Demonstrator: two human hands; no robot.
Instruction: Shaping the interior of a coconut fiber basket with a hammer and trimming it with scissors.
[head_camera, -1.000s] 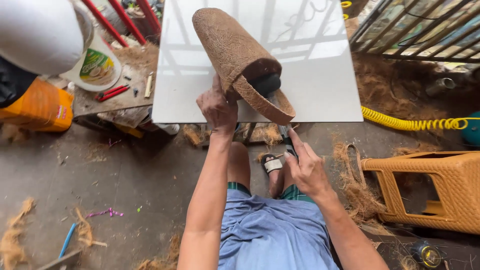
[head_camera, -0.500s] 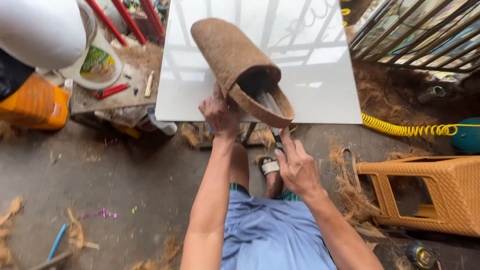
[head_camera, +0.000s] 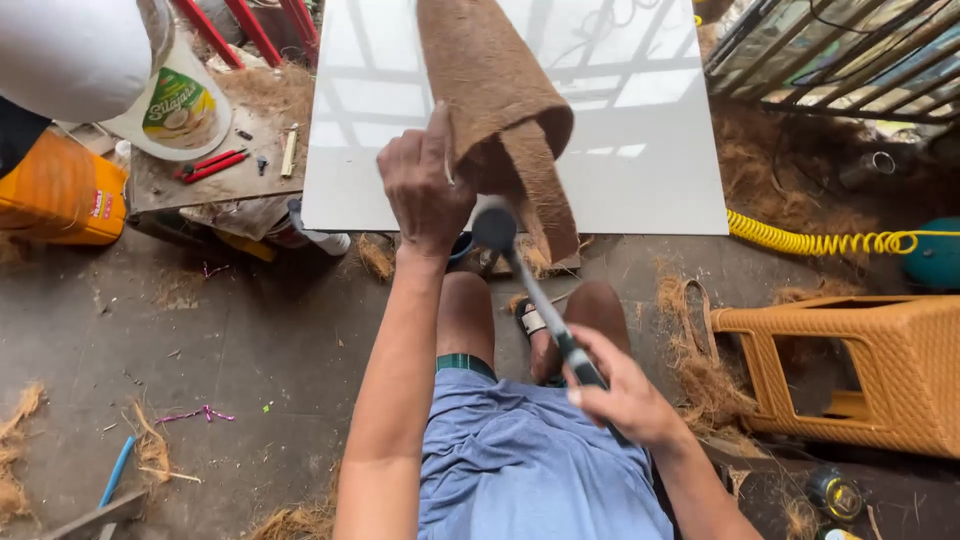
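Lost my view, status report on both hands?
Left hand grips coir roll over white board. Right hand holds mallet at roll's mouth. Nothing between.

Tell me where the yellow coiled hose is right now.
In the head view, the yellow coiled hose lies on the floor at the right, just off the white board's lower right corner, above the orange wicker stool.
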